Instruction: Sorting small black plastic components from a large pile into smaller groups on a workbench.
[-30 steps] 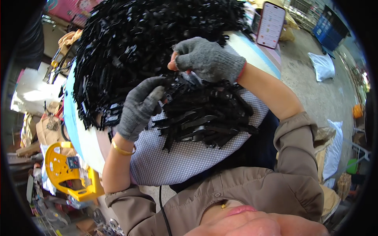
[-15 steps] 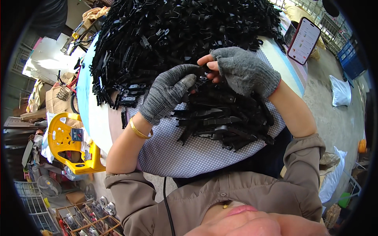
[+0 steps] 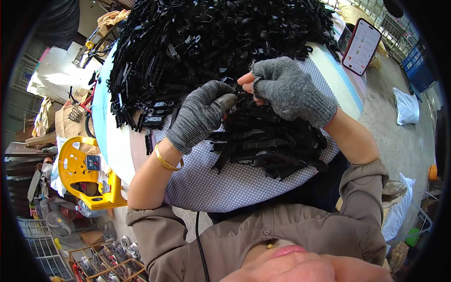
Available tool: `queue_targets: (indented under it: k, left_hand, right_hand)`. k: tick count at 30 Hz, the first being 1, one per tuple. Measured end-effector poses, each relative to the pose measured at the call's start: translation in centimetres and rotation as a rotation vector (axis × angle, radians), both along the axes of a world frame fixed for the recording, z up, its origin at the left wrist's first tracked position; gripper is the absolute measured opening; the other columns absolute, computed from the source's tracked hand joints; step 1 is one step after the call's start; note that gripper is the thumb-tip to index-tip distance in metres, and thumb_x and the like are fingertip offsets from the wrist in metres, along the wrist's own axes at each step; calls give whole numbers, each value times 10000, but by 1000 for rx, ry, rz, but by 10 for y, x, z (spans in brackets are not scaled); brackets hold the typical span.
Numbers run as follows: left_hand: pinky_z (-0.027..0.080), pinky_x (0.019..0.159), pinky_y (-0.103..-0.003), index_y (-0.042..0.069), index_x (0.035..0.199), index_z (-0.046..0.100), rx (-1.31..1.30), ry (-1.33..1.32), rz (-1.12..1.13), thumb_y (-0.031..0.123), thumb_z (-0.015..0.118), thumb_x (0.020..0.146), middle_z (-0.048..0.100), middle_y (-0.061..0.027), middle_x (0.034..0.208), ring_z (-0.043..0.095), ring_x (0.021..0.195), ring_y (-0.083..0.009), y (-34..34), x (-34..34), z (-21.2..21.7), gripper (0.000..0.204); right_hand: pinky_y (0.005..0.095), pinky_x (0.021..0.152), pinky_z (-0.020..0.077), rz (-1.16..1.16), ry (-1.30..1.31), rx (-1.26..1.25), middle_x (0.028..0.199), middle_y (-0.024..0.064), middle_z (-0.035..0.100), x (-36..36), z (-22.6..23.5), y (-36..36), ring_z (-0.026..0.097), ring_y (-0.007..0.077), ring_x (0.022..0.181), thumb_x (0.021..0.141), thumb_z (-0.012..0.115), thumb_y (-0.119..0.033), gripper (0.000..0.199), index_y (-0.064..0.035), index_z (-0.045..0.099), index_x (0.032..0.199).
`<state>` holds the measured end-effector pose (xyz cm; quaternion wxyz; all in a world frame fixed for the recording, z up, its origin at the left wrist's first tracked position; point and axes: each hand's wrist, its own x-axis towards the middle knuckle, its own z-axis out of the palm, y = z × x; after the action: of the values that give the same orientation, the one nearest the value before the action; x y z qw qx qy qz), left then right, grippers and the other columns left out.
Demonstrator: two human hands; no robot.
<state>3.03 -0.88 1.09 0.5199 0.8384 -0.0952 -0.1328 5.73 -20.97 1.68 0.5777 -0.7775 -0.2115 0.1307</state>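
Note:
My left hand, in a grey knit glove with a gold bangle below it, is closed, thumb against fingers. My right hand, in a grey glove with bare fingertips, is pinched close beside it. A small black plastic piece seems to sit between the fingertips; its outline blends into the dark background. Beyond the hands rises a big heap of narrow black plastic pieces. A smaller pile of longer black pieces lies under and in front of my right hand, on the dotted cloth.
A phone with a lit screen stands at the far right of the round table. A yellow chair stands at left, near a fan. White sacks lie on the floor at right. A black cable hangs over my front.
My right hand has turned, its fingers more curled in, and shifted slightly down. My left hand has barely moved, its fingers a little more bent. The piles look the same.

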Motion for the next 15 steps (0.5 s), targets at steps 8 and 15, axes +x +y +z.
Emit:
queue_targets:
  k: [8, 15]
  left_hand:
    - [477, 664, -283, 20, 984, 605, 30, -332, -130, 142, 564, 878, 625, -71, 801, 593, 723, -170, -7, -11, -3, 167]
    - [489, 764, -340, 41, 1035, 602, 45, -595, -194, 105, 564, 858, 632, -126, 890, 610, 854, -285, -20, -26, -6, 192]
  right_hand:
    - [295, 763, 513, 189, -58, 202, 879, 88, 654, 9, 3, 7, 624, 179, 825, 910, 398, -539, 587, -10, 635, 1000]
    - [289, 777, 505, 222, -245, 401, 893, 79, 651, -10, -17, 26, 621, 164, 832, 896, 495, -465, 480, -13, 654, 916]
